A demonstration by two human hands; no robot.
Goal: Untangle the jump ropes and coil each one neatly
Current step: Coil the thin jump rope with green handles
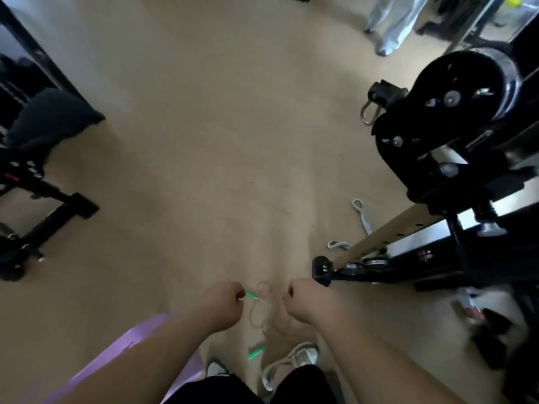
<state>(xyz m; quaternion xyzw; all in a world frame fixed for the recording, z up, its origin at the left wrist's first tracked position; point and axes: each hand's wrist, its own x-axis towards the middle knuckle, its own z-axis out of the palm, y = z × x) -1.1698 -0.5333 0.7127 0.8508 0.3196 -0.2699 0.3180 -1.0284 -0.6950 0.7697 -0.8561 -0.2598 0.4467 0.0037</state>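
A thin pale jump rope point(260, 304) hangs in loops between my two fists, low in the head view and above my shoes. My left hand point(222, 304) is curled into a fist and grips a green rope piece point(250, 295) that sticks out to the right. My right hand point(302, 301) is also curled, holding the pale rope on its other side. More green rope point(256, 352) lies on the floor near my feet. The rope is blurred and its tangles are hard to make out.
A black cable machine with a pulley point(460, 112) and a tan rail point(379, 237) stands at the right. Grey straps point(361, 214) lie on the beige floor beside it. A black bench frame point(43, 217) is at the left, a purple mat point(116, 360) at the bottom left.
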